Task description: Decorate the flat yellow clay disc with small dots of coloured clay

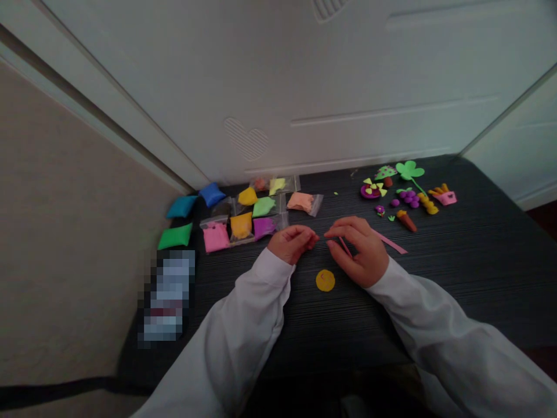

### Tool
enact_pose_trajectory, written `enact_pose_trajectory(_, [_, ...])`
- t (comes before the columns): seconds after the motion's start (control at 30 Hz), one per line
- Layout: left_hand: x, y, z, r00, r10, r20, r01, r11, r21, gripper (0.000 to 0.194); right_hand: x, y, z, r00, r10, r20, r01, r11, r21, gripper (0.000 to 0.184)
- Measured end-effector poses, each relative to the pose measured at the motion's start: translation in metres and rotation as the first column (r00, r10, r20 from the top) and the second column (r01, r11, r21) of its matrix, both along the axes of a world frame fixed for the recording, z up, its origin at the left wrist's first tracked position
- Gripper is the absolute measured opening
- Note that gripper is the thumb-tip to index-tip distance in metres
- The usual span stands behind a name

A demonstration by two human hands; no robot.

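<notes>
My left hand (296, 242) is closed, its thumb and fingertips pinched together above the black tabletop. Whatever it pinches, if anything, is too small to make out. Facing it across a narrow gap, my right hand (359, 251) has curved fingers, the thumb apart from the index finger, with nothing visible between the tips. A flat pink clay strip (394, 242) lies by my right hand; another bit of pink strip (345, 247) shows between thumb and fingers. Just below both hands lies a flat yellow clay disc (325, 281) bearing a small pinkish curved mark.
Clay packets in several colours, including a pink packet (216, 237), lie at the left. Finished-looking clay pieces stand at the back right, among them a green flower (409, 170) and a pink cup (447, 198). A white panel (270, 87) rises behind the black table (478, 261).
</notes>
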State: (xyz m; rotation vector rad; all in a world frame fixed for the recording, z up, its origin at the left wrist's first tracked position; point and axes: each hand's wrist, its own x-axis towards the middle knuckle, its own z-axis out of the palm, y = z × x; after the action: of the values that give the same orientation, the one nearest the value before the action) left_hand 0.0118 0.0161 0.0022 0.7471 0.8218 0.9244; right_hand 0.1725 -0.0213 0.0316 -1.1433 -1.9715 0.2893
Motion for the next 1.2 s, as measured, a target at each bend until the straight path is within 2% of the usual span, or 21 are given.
enact_pose_trajectory(0.2, [0.001,-0.002,0.000,1.000,-0.008,-0.006,0.008,1.000,0.011,0.026,0.000,0.000,0.000,1.000,-0.007,0.014,0.007,1.000,0.002,0.017])
enact_pose_trajectory(0.37, [0.001,0.000,-0.004,0.999,-0.040,-0.026,0.042,0.996,0.084,0.028,-0.001,0.001,0.000,1.000,-0.001,0.014,0.001,1.000,0.018,0.017])
enact_pose_trajectory(0.7, [-0.004,0.001,-0.012,0.972,-0.039,-0.232,0.091,0.972,0.216,0.028,-0.001,0.003,-0.004,0.998,0.008,0.056,-0.011,0.998,0.061,0.014])
enact_pose_trajectory(0.93, [-0.004,0.000,-0.006,0.940,-0.035,-0.339,0.137,0.949,0.282,0.025,-0.002,0.004,-0.005,0.998,0.000,0.064,-0.003,0.999,0.051,0.011])
enact_pose_trajectory(1.2, [-0.003,-0.002,0.002,0.920,-0.063,-0.387,0.184,0.941,0.283,0.020,0.000,0.005,-0.007,0.997,-0.016,0.072,0.012,0.999,0.047,0.011])
